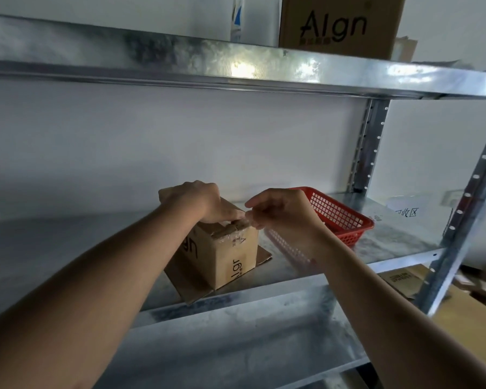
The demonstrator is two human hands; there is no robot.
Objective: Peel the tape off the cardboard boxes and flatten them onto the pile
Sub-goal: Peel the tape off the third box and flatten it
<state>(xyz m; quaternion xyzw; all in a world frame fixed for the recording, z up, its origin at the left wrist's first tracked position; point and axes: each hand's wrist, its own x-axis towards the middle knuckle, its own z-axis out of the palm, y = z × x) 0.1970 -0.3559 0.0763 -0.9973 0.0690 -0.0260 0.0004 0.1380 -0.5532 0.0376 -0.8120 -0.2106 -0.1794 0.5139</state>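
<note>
Up front, both bare forearms reach in from the bottom corners and meet over a middle shelf [390, 242] of a galvanised metal rack. Largest of the task's things is the flattened cardboard sheet [197, 290] lying on that shelf, its corners showing to the front and to the right from under the small cardboard box [225, 254], which stands on it. This box is closed, turned with one corner toward the camera, and carries dark lettering that runs sideways on both near faces. Its top seam is covered with wrinkled clear tape [230, 234], part of which is lifted at the near top edge. The left hand [197, 202] lies palm down on the lid, fingers curled over the far and near edges, its grip holding the box. The right hand [281, 209] hovers just beside the box's top right edge, wrist bent, thumb and forefinger pinching the raised end of the tape in a narrow grip; the other fingers hang loosely curled. Behind the right hand, a red plastic basket [343, 220] with latticed walls sits on the same shelf, near the box but apart from it. On the shelf above stands a larger cardboard box [340, 23] printed with big dark letters, beside a white bottle [236, 21].
</note>
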